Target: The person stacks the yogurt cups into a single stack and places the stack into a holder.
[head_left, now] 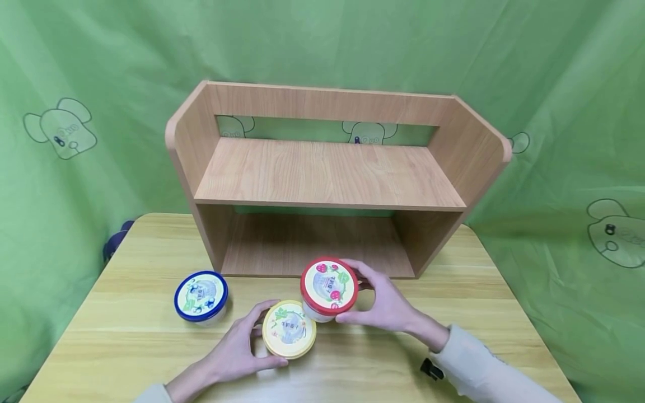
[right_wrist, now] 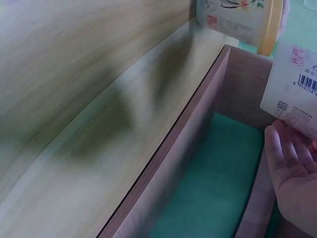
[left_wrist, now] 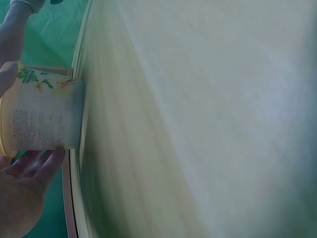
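Observation:
My left hand [head_left: 235, 351] grips a round tub with a yellow lid [head_left: 289, 330], thumb on the near side and fingers round the far side. In the left wrist view, this tub's printed side [left_wrist: 42, 116] shows, its base at the tabletop. My right hand [head_left: 387, 305] holds a red-lidded tub with strawberry pictures [head_left: 329, 285] by its right side, slightly tilted. The right wrist view shows its barcoded wall [right_wrist: 294, 91] raised off the table, with fingers beneath it. The red lid's edge overlaps the yellow-lidded tub in the head view. A blue-lidded tub [head_left: 201, 296] stands apart at the left.
A two-tier wooden shelf [head_left: 330, 172] stands at the back of the wooden table [head_left: 126, 336], its lower compartment opening behind the tubs. A small black buckle [head_left: 431, 369] hangs by the right sleeve [head_left: 476, 358]. Green curtain [head_left: 322, 39] surrounds the table.

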The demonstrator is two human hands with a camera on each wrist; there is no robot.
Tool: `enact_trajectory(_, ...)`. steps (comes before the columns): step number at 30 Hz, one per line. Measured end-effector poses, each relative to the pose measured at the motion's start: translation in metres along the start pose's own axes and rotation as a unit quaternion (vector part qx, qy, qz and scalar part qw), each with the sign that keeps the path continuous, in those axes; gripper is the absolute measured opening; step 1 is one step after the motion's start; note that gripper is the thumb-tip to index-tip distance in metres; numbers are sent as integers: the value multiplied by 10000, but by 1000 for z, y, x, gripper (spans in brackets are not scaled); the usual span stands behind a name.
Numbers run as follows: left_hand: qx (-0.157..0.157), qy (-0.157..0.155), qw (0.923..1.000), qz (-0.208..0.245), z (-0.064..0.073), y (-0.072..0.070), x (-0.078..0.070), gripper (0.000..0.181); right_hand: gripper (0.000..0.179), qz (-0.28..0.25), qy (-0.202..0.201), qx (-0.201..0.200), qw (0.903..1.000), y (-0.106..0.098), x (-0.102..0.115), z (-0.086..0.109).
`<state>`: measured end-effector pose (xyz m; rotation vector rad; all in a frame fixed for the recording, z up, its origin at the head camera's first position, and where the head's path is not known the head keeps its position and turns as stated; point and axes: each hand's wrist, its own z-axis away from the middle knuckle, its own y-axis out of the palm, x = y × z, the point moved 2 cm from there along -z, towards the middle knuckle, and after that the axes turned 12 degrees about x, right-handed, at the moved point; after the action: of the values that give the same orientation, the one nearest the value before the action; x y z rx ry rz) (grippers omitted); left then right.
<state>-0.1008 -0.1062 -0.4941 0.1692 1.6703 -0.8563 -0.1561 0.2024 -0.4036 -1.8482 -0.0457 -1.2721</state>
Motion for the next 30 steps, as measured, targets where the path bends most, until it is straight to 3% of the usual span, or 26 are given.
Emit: enact_trajectory(30,35,-144,9999,86,0,1,0,99,93,-248,-267,396,9986,25,21,-9)
